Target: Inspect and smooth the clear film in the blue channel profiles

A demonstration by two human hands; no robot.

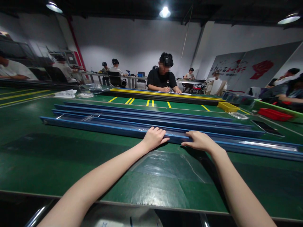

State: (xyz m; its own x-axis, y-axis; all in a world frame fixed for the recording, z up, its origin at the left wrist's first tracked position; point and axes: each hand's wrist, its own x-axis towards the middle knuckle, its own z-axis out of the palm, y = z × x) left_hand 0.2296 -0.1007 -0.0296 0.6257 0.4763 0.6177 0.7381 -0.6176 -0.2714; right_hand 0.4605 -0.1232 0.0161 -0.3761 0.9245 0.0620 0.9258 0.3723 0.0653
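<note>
Several long blue rails lie side by side across the green table (47, 157). The nearest blue rail (94, 126) has a clear plastic film over it. My left hand (154, 137) rests on this rail's near edge, fingers curled over it. My right hand (200, 141) lies beside it on the same rail, fingers stretched toward the left and pressing on the edge. A sheet of clear film (165, 170) spreads over the table between my forearms.
A person in black (163, 78) sits across the table behind a long black and yellow rail (165, 94). A yellow tray (228, 107) and a red tray (274, 114) stand at the right. Other people sit at tables farther back and at both sides.
</note>
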